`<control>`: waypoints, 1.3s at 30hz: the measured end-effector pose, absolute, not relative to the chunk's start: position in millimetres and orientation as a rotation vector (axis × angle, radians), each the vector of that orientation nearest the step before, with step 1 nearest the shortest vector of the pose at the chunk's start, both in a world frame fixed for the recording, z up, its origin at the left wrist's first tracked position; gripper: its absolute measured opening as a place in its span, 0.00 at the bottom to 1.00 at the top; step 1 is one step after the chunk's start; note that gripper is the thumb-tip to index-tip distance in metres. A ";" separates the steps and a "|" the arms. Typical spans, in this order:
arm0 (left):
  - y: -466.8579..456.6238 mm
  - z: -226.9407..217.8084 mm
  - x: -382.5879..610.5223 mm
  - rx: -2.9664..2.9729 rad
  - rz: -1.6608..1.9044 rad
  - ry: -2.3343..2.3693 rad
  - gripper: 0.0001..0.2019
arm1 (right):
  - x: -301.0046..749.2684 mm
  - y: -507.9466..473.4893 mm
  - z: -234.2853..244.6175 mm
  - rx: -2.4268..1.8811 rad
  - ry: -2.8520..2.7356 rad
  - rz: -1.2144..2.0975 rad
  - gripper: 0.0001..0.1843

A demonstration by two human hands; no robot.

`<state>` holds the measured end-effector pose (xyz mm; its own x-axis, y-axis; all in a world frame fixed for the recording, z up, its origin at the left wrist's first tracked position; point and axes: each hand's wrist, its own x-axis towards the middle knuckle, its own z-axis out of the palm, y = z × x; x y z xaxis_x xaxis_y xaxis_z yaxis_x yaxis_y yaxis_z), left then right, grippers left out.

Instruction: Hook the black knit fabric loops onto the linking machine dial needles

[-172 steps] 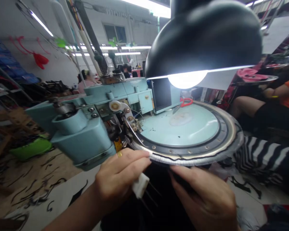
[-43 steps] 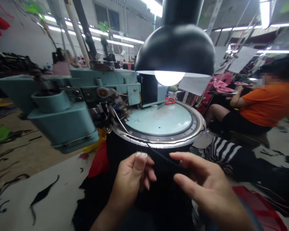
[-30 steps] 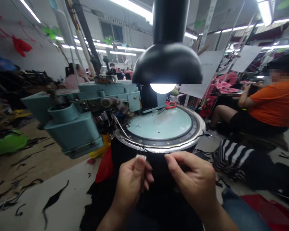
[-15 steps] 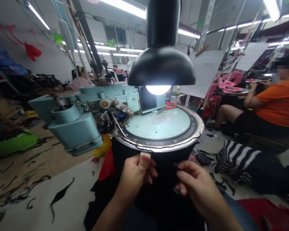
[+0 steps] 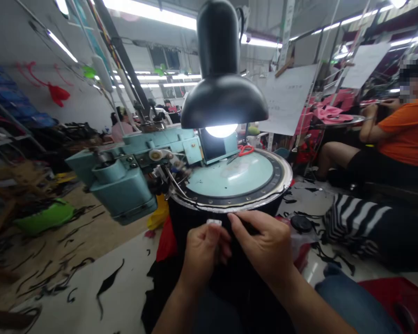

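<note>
"What step do we see?"

"Close handwork at the toothed rim [image 5: 251, 208] of a machine's round dial [image 5: 244, 183], it appears. Just below the dial's near edge, a worker's left hand [image 5: 201, 253] grips a small white tool [image 5: 214, 222]; beside it, the right hand [image 5: 268, 243] brings its fingertips to the rim. Whether they pinch any fabric, I cannot tell."

"And the fabric?"

"Black fabric [image 5: 185, 220] hangs beneath the dial's near side."

"What does the next move call for?"

"Probably a light touch, with the tool square to those fine teeth."

"Any room?"

"The teal machine head [image 5: 121, 188] crowds the dial's left; a black lamp [image 5: 225, 102] hangs above. Red-handled scissors [image 5: 246, 149] lie at its far side. Near and right look freer."
</note>
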<state>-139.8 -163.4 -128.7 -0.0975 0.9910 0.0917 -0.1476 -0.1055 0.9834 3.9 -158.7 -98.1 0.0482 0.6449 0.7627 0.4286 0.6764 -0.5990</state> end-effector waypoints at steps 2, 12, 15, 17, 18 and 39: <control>-162.1 -130.7 -133.2 1.122 1.435 1.102 0.32 | 2.7 -159.1 -95.3 -0.929 -1.565 0.191 0.08; -161.0 -140.4 -150.4 1.170 1.319 1.046 0.36 | 31.6 -155.3 -140.5 -1.164 -1.405 0.510 0.11; -151.8 -147.7 -177.6 1.137 1.361 1.077 0.38 | 44.1 -160.6 -148.5 -1.079 -1.344 0.979 0.18; -147.0 -153.3 -189.8 1.121 1.396 1.123 0.37 | 45.4 -165.3 -142.4 -1.004 -1.371 1.087 0.19; -147.4 -155.6 -192.7 1.116 1.392 1.143 0.37 | 44.2 -167.3 -137.6 -0.986 -1.410 1.055 0.18; -153.8 -135.4 -183.4 1.128 1.357 1.169 0.32 | -11.4 -168.7 -88.3 -0.973 -1.579 0.349 0.08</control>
